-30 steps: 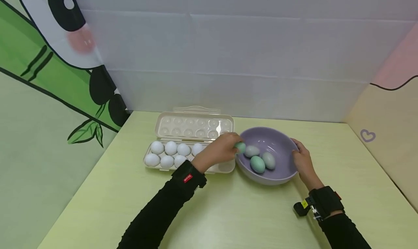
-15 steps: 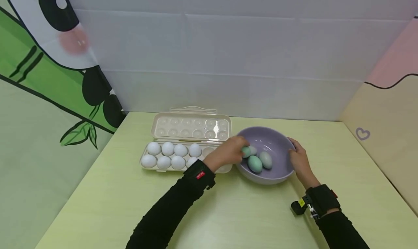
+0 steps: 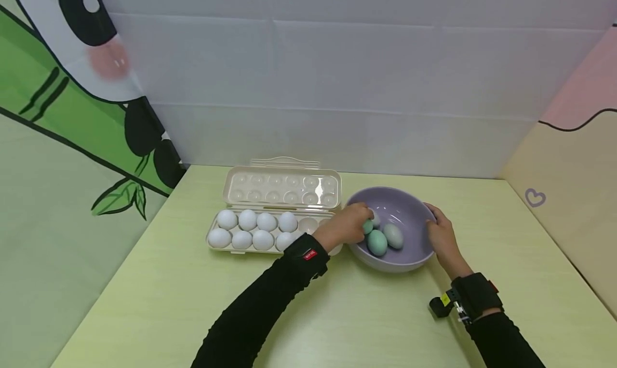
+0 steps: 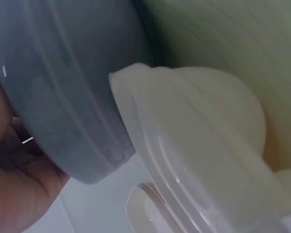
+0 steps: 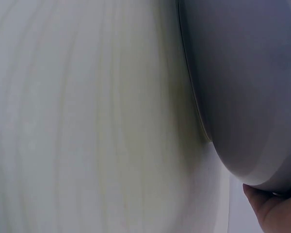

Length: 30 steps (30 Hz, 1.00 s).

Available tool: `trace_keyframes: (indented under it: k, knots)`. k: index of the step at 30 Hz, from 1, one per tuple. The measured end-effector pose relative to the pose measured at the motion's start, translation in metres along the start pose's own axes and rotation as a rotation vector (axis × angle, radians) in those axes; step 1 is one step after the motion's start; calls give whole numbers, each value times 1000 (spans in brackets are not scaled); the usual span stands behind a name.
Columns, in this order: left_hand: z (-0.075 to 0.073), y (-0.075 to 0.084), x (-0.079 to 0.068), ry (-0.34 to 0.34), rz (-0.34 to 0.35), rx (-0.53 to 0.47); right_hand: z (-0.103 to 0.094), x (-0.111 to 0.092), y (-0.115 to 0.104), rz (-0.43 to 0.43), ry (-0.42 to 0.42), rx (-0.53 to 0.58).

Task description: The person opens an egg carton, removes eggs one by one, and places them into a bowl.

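Observation:
In the head view, my left hand (image 3: 348,224) reaches over the near-left rim of a purple bowl (image 3: 415,234) and holds a green egg (image 3: 368,227) low inside it. Beside that egg lie another green egg (image 3: 377,242) and a pale green egg (image 3: 393,236). A second pale egg (image 3: 376,219) is partly covered by the left fingers. My right hand (image 3: 442,237) grips the bowl's right rim, thumb on the inner side. The left wrist view shows the hand (image 4: 19,179) behind the bowl wall (image 4: 77,82), its egg hidden.
Left of the bowl, close against it, stands an egg carton (image 3: 308,225) holding several white eggs (image 3: 263,240). Its clear lid (image 3: 283,188) is folded back. The left forearm crosses over the carton's right end. A fabric wall (image 3: 328,100) rises behind the table (image 3: 159,293).
My left hand has moved right and down, taking the green egg from the bowl's left rim to beside the other eggs inside. The right hand stays on the rim.

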<state>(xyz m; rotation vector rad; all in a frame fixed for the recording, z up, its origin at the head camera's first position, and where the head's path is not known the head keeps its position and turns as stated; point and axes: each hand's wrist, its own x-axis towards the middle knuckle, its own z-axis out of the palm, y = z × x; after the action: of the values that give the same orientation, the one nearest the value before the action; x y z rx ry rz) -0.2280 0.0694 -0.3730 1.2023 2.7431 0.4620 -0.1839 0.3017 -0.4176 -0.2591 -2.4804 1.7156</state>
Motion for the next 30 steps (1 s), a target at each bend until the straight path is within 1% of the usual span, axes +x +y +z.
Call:
trace_keyframes:
  k: [5,10,15,24,27,30]
  knots:
    - [5,5,9,-16,46,66,-2,-3,-2,-6,-6,6]
    - [13,10,15,-23,58,104,-3,-4,-3,-11,-1,9]
    - [16,14,16,-22,36,121,-4,-5,-5,-26,-1,9]
    - [15,20,14,-24,-15,160,-5,-5,-6,-29,-8,11]
    - [15,22,12,-27,-36,159,-5,-5,-7,-25,-12,11]
    - [14,23,10,-16,-39,156,-5,-7,-7,-23,-10,10]
